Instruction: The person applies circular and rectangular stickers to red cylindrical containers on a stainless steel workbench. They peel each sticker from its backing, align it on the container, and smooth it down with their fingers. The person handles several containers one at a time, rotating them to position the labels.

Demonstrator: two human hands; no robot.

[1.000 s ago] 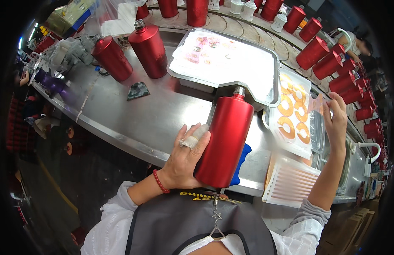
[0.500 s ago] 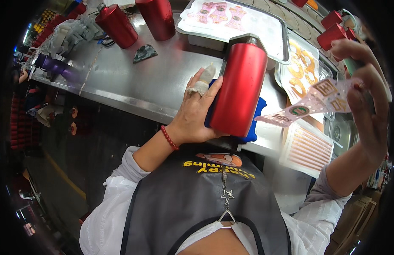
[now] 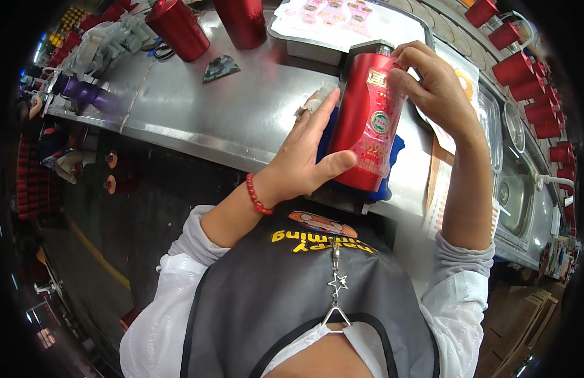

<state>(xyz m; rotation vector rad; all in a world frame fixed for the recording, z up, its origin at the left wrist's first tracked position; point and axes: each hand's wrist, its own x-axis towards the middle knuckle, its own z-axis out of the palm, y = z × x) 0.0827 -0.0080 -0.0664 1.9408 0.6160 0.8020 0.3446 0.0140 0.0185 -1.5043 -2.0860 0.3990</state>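
Observation:
A red metal bottle (image 3: 350, 135) lies tilted on a blue padded rest (image 3: 396, 154), its neck pointing away from me. A thin see-through decal (image 3: 380, 142) with gold print and a round green emblem lies along the bottle's right side. My right hand (image 3: 440, 94) pinches the decal's upper edge near the bottle's shoulder. Beside the bottle's left side is my left hand (image 3: 298, 157), fingers stretched and thumb spread over the lower part. It holds nothing, and whether it touches the bottle I cannot tell. One of its fingers wears a whitish finger cover (image 3: 315, 104).
A tray (image 3: 424, 53) with pink printed decals stands at the back. Two more red bottles (image 3: 178, 30) and a grey patterned scraper (image 3: 220, 68) are on the steel table (image 3: 178, 113) to the left. Red bottles (image 3: 522, 72) line the far right, near a sink (image 3: 515, 195).
My right hand has come in from the right and brought the decal onto the bottle. My left hand has loosened from the bottle's side, its thumb now lifted over the lower part.

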